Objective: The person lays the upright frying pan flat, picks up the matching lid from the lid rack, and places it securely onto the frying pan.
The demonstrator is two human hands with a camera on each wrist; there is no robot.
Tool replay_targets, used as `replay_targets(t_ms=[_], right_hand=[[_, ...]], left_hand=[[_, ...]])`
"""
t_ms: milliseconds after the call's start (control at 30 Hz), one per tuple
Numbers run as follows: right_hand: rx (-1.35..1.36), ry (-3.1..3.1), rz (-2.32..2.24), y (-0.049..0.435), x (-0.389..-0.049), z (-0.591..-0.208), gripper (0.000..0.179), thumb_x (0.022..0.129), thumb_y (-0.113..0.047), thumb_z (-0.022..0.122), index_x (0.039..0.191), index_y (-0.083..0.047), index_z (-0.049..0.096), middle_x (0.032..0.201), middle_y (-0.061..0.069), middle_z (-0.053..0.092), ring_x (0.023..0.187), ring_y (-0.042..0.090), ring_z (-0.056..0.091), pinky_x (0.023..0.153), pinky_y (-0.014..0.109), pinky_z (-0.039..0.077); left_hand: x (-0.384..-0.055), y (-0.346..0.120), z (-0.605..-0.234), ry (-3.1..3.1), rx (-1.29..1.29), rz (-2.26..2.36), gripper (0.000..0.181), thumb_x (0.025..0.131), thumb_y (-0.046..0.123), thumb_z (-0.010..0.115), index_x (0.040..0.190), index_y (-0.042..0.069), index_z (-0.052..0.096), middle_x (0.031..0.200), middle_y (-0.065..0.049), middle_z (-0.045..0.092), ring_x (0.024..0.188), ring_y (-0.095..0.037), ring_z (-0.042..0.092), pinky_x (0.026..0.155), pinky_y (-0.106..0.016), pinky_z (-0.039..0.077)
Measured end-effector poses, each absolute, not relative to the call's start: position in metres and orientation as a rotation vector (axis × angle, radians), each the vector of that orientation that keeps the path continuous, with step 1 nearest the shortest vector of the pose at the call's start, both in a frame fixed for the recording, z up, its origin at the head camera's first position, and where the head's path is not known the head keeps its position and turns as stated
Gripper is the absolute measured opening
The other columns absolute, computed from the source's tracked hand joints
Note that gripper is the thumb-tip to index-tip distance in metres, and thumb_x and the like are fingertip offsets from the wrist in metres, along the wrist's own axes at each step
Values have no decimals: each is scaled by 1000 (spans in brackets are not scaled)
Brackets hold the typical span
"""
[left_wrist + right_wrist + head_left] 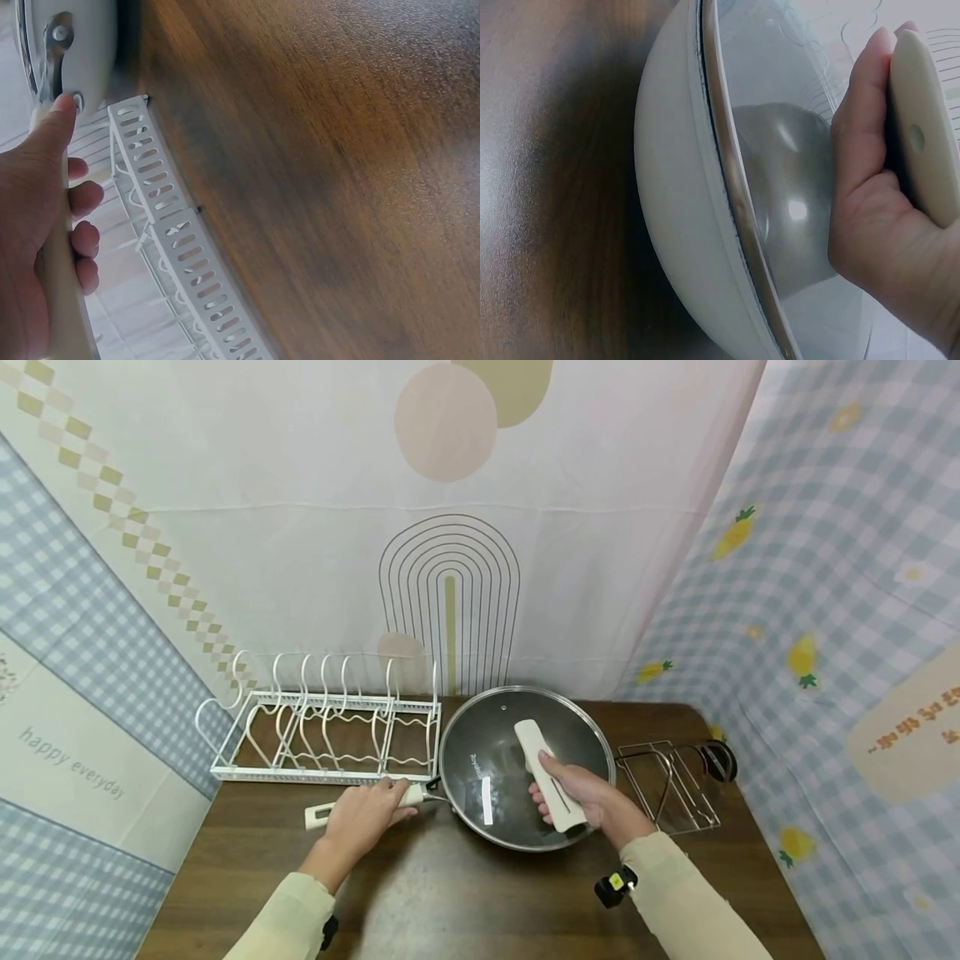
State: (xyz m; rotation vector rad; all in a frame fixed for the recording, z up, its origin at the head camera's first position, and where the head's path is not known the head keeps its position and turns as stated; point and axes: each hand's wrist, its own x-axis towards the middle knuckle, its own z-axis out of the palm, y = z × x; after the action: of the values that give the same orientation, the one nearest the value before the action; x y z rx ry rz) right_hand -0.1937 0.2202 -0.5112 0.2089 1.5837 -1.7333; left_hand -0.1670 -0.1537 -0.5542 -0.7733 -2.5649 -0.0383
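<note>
A deep pan [676, 187] with a pale outside stands at the middle of the table, topped by a round glass lid [480, 735] with a metal rim. My left hand [362, 818] grips the pan's long cream handle [319, 816]; in the left wrist view the thumb lies along it toward the metal joint. Over the lid, my right hand [583, 789] holds the wide cream lid handle [531, 739], fingers wrapped around its side. The lid's rim sits along the pan's edge in the right wrist view. Part of the lid is hidden behind the right hand.
Left of the pan stands a white wire rack [326, 774] with several upright loops, close behind the left hand. A metal wire stand [678, 789] with dark parts is at the right. Both rest on the brown wooden table [450, 910]; a patterned cloth [315, 568] hangs behind.
</note>
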Motion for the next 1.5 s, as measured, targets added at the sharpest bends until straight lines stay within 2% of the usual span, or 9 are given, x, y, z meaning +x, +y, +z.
replay_targets(t_ms=[600,800,967,1133,1233,1367,1500], right_hand=[[212,1574,-1747,217,-192,-516,57,108,-59,32,98,-8,55,76,-3,60,59,8,59,56,23,55],[201,1552,-1758,216,-191,-516,59,107,-60,33,96,-8,57,75,-2,61,60,8,60,56,23,56],[202,1529,-1748,219,-195,-514,66,106,-62,35,95,-4,63,77,1,67,64,10,66,60,24,59],[181,1433,-1784,228,-196,-510,65,110,-55,34,108,4,63,89,8,74,78,16,74,71,29,63],[136,1435,-1816,237,-194,-504,62,113,-46,30,129,9,53,100,14,75,88,22,76,79,37,64],[68,1660,-1744,248,-189,-489,65,114,-41,31,147,14,37,117,23,71,102,27,74,87,41,62],[40,1995,-1566,257,-184,-470,68,111,-41,40,146,18,38,133,32,62,115,33,70,95,42,60]], left_hand=[[-163,-155,-557,-2580,-767,-73,49,80,49,83,96,11,56,66,-8,57,41,-27,52,34,-40,37],[-161,-157,-556,-2562,-767,-64,50,79,49,83,97,11,56,66,-7,57,40,-27,51,33,-40,37],[-165,-155,-559,-2521,-769,-58,50,78,48,84,99,11,58,66,-7,58,40,-26,51,32,-40,37],[-167,-153,-560,-2531,-765,-45,53,76,50,85,101,10,60,67,-8,60,42,-26,53,33,-39,38],[-166,-153,-556,-2545,-757,-33,58,76,53,85,105,8,64,69,-9,62,46,-27,57,37,-40,42],[-162,-153,-542,-2572,-725,-61,65,78,56,82,114,4,66,80,-12,68,61,-30,66,51,-43,53],[-159,-152,-521,-2622,-690,-127,64,85,53,79,122,2,64,95,-16,70,82,-34,70,66,-47,58]])
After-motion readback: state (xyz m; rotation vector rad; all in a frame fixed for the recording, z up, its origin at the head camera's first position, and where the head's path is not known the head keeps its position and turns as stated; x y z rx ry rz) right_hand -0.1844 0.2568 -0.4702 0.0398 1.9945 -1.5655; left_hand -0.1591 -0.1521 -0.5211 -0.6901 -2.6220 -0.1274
